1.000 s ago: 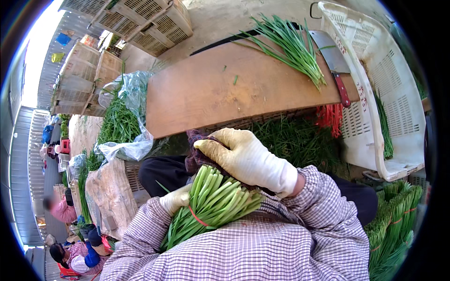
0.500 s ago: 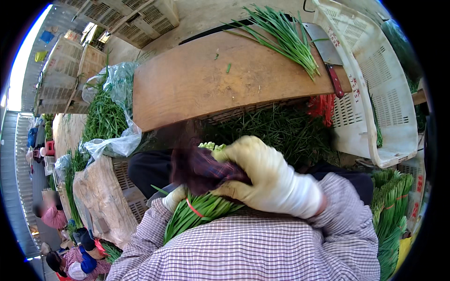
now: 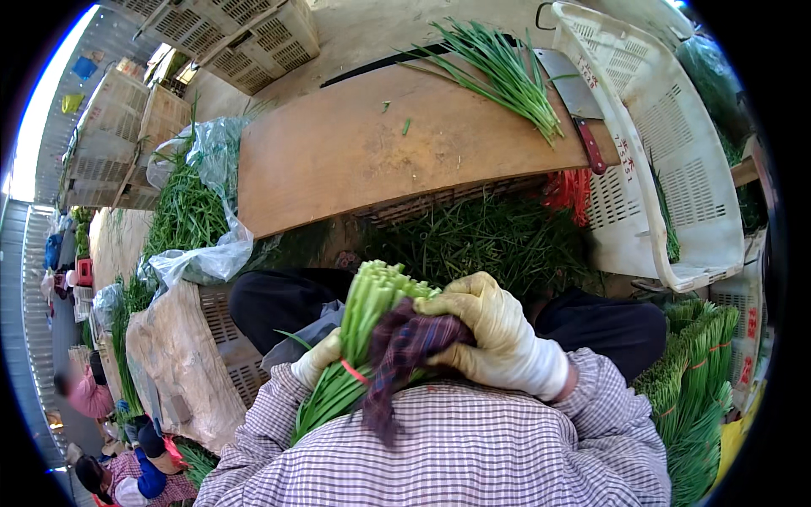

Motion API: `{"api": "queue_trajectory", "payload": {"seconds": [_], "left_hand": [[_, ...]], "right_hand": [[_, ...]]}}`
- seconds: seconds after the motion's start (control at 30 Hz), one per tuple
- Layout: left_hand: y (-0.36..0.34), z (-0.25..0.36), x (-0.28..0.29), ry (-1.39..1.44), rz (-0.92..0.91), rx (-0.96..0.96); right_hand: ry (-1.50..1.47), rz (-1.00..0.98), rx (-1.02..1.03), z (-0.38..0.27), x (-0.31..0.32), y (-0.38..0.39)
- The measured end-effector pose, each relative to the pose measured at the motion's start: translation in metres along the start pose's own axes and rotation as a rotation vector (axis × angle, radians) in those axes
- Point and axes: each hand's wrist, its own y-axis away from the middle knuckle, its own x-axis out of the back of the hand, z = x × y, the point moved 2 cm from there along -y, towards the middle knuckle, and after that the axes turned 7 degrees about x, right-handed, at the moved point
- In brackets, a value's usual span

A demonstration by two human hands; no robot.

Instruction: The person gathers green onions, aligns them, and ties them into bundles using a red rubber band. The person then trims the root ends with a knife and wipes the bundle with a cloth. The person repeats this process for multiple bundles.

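A bundle of green garlic chives [image 3: 365, 308], tied with a red band [image 3: 354, 372], lies tilted against my checked shirt, its cut pale ends pointing away from me. My left hand [image 3: 318, 358], in a pale glove, is closed round the bundle's left side near the band; most of its fingers are hidden behind the stalks. In my right hand [image 3: 490, 331], gloved in stained cream, a dark plaid cloth [image 3: 414, 342] is gripped and pressed against the right side of the stalks. The cloth's loose end hangs down over the leaves.
Ahead stands a wooden board [image 3: 355, 144] with loose chives [image 3: 507, 80] and a red-handled cleaver [image 3: 583, 118]. A white plastic crate [image 3: 676, 169] is at right, above banded bundles [image 3: 688, 380]. Trimmings [image 3: 481, 241] lie beneath the board. Greens in a plastic bag [image 3: 190, 203] sit left; people work farther left.
My right hand and the cloth have shifted right and down from across the stalks' tops, uncovering the cut ends. The cloth's end now hangs down. My left hand keeps its hold.
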Motion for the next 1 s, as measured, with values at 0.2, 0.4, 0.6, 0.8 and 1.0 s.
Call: {"api": "queue_trajectory", "payload": {"seconds": [0.2,0.4,0.6,0.8,1.0], "left_hand": [[0.007,-0.004,0.004,0.025,-0.001,-0.031],[0.005,-0.010,0.001,0.044,-0.010,-0.052],[-0.003,-0.012,-0.004,0.002,-0.014,-0.032],[0.000,-0.018,-0.006,0.005,-0.014,-0.028],[0.005,-0.023,-0.007,0.026,-0.018,-0.055]], "right_hand": [[0.478,-0.100,-0.521,0.064,0.004,0.032],[-0.221,-0.117,-0.101,-0.018,0.037,0.002],[0.037,-0.030,-0.134,-0.004,-0.010,-0.032],[0.253,-0.263,-0.436,0.013,-0.019,-0.057],[0.184,-0.328,-0.543,0.035,0.011,-0.004]]}}
